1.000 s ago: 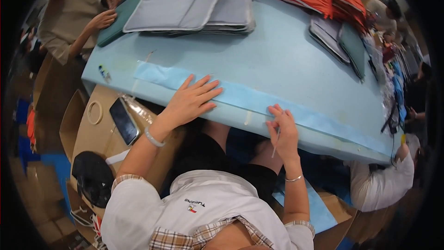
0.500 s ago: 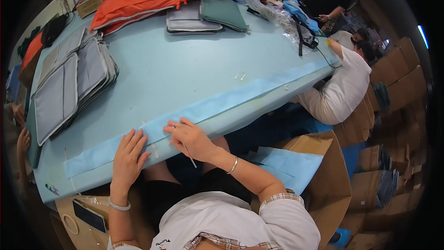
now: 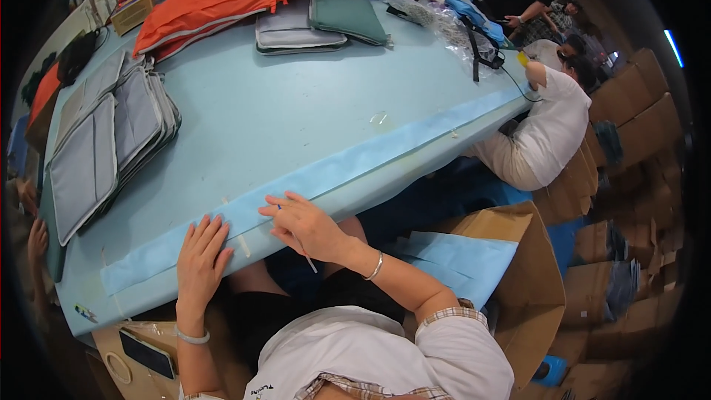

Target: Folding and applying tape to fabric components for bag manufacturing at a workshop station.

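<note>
The long, flat, light-blue fabric strip [image 3: 400, 145] is set against a broad, duller-blue tabletop [image 3: 244, 111]; the white short-sleeved shirt [image 3: 318, 341] is trimmed with brown-and-white plaid.

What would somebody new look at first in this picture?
Probably the bright orange fabric, heaped at the far side of the pale blue table. Next, the long light blue strip along the near edge, where the left hand lies and the right hand holds a thin stick. Grey pouches are stacked at the table's left.
</note>
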### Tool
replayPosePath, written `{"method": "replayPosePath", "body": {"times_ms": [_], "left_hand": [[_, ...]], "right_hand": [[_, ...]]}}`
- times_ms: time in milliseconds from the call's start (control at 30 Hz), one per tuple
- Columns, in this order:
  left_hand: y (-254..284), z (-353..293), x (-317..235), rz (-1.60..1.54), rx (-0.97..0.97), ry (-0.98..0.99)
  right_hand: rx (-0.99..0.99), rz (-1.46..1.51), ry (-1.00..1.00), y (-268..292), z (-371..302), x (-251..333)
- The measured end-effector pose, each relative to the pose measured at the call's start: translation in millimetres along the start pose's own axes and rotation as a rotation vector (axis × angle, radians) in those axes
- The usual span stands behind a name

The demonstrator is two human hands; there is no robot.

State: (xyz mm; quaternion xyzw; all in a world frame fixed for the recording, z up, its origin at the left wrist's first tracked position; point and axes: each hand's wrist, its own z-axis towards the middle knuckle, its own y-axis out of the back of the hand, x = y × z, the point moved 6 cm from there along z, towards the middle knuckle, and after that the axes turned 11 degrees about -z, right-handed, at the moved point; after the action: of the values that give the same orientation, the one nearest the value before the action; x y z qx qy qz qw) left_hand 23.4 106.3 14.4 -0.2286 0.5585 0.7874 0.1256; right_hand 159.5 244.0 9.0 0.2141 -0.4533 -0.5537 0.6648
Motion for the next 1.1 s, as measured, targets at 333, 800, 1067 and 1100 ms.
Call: {"method": "replayPosePath", "body": {"times_ms": [333,800,1067,1100], "left_hand": [[4.3,-5.1,-0.1,0.005,-0.022,0.005],[3.9,-4.9,1.4,0.017,-0.004,-0.001],[5.0,-6.1,2.2,0.012,-0.009,-0.005],[5.1,-5.6,2.0,0.003,-0.011,-0.008]], "right_hand": [[-0.445,-0.446,-0.438,119.9,-32.0,-142.1],[-0.314,-0.44,-0.646,111.2,-71.7,-193.1],[-0.329,-0.428,-0.642,116.3,-71.4,-186.3],[-0.334,-0.432,-0.639,117.9,-72.0,-185.3]]}}
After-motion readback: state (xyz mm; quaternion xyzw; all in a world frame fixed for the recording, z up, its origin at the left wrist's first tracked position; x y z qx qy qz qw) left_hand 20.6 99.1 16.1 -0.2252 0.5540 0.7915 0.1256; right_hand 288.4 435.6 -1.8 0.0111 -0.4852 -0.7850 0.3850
